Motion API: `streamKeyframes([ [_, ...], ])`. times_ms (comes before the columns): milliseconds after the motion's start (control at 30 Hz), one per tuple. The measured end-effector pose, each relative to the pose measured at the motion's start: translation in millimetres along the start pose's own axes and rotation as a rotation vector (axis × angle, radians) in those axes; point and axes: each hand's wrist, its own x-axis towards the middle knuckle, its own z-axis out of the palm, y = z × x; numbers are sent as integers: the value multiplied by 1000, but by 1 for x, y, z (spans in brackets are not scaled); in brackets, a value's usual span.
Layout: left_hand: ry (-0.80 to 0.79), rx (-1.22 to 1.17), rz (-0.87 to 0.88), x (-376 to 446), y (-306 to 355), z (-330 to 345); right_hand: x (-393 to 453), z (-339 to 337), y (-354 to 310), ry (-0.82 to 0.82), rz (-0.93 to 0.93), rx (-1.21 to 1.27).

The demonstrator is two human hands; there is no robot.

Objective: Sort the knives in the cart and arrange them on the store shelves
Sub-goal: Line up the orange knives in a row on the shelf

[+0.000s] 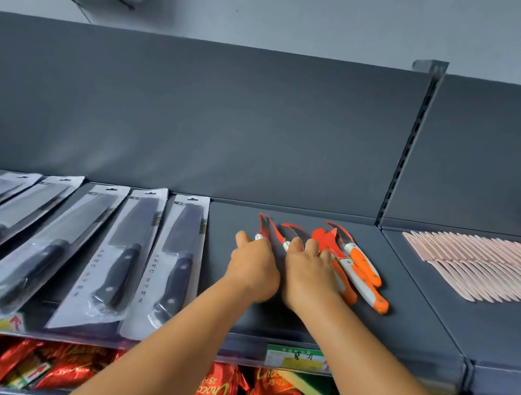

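While both hands (pixel 254 266) (pixel 311 277) cover the knives (pixel 360 274) mid-shelf (pixel 406 310), their curled fingers hide any grip and most handles.

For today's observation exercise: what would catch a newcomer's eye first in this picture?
Mid-shelf, the left hand and right hand rest on a cluster of orange-handled knives with curved red blades. To their left lies a row of packaged black-handled knives; on the right-hand shelf lies a row of pale pink knives.

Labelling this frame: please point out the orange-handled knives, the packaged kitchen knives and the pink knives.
orange-handled knives (pixel 365 272): head view, on an orange handle.
packaged kitchen knives (pixel 176 264): head view, on the rightmost pack.
pink knives (pixel 490 269): head view, mid-row.
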Motion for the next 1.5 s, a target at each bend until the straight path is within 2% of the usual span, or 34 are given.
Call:
streamKeyframes([
  [100, -42, 152, -22, 2, -4, 5, 2, 4, -1, -68, -40, 43],
  [233, -52, 177, 88, -3, -7, 0, 3, 6, 5, -138, -123, 118],
  [333, -61, 198, 157, -5, -9, -3, 2, 1, 10, -95, -104, 144],
  [433, -75, 239, 150, 0, -13, -1, 2, -3, 11, 3, -54, 85],
  [567, -98, 271, 136, 2, -14, -2, 8, -2, 14, 108, -117, -52],
  [833, -204, 178, 228, 1, -14, -10, 14, -4, 30, -138, -249, 122],
  [933, -251, 210, 260, 4, -15, -13, 17, -6, 42, -266, -273, 141],
  [1000, -268, 245, 276, 7, -13, -15, 19, -6, 45, -292, -287, 152],
  [1167, -273, 276, 255, 11, -7, -18, 24, -9, 40, -203, -354, 117],
  [1367, -291, 279, 260, 22, -8, -18, 30, -11, 37, -221, -355, 146],
  [1500, -224, 216, 303, 21, -1, -18, 33, -14, 47, -154, -318, 190],
])
